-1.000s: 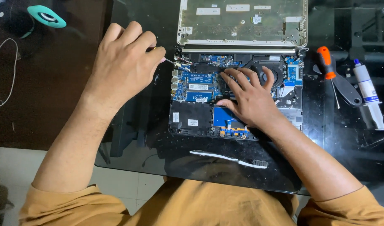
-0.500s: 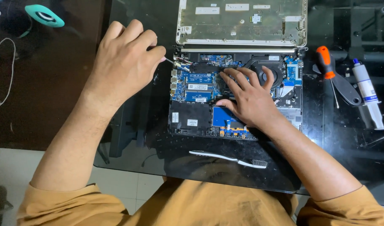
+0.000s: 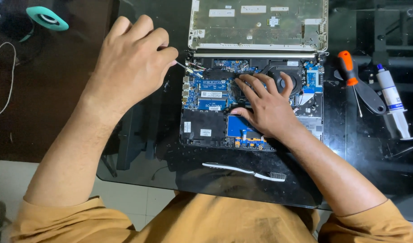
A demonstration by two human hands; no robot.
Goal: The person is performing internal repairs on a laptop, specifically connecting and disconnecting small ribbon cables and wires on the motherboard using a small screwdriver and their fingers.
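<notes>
An opened laptop [image 3: 206,128] lies on a dark glass table, its blue circuit board exposed and its pale lid [image 3: 258,24] tilted back. My left hand [image 3: 132,63] is closed around a thin metal tool [image 3: 185,67] whose tip touches the upper left corner of the board near some wires. My right hand [image 3: 265,105] rests flat on the middle of the board, fingers spread beside the round black fan [image 3: 289,81].
A white toothbrush [image 3: 244,171] lies in front of the laptop. At the right lie an orange-handled screwdriver [image 3: 350,76], a black tool [image 3: 370,99] and a white syringe tube [image 3: 393,101]. A teal ring-shaped object [image 3: 46,18] and a thin white cable [image 3: 8,76] sit at the far left.
</notes>
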